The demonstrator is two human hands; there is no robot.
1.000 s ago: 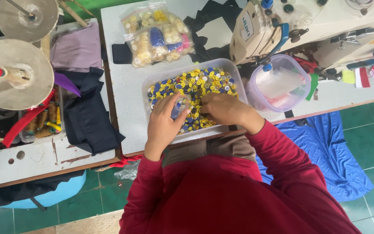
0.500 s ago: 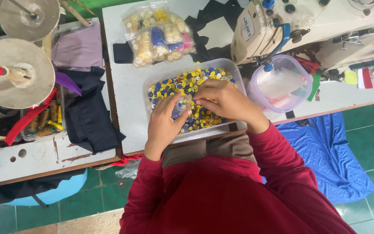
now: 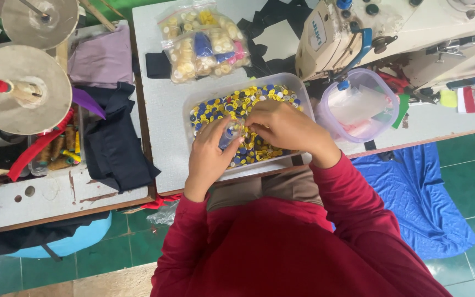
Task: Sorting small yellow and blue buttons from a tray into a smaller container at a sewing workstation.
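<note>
I see both hands down in the clear plastic tub (image 3: 299, 91) of yellow and blue buttons (image 3: 232, 104), which sits on the white table (image 3: 163, 115) right in front of me. My left hand (image 3: 211, 159) grasps a small clear container (image 3: 230, 133), fingers wrapped around it, its mouth tipped toward the right. My right hand (image 3: 284, 127) lies just to the right of that container, fingertips curled in and touching or nearly touching it. So the container sits between the two hands, closer to the left palm, with the right fingertips at its open side. The tub's long axis runs left to right across the table.

I cannot tell whether the right fingers pinch a button, since the knuckles cover the tips. The container's contents are blurred. The near edge of the tub is hidden under my wrists. Bagged buttons (image 3: 204, 38) lie beyond the tub, a round lidded container (image 3: 358, 104) just right of it.
</note>
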